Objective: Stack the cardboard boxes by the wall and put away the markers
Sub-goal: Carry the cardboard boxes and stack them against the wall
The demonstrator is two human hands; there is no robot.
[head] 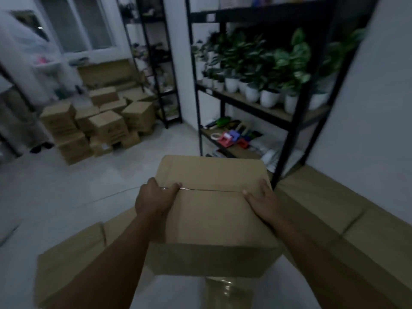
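Left hand point(153, 197) clamped on the left edge of a box point(211, 210), thumb lying along the top seam. Right hand point(262, 199) laid on the right side of the lid, fingers fairly straight, thumb at the seam — box held between both, in front of the body and above the floor point(66, 188). More boxes point(330, 204) lie below along the right wall. Behind: black rack point(292, 121) with potted plants point(267, 70). Far left — box pile point(98, 123). Markers not made out.

Matt brown cardboard box point(211, 210), glossy pale floor point(89, 186), black metal shelf frame point(296, 121)
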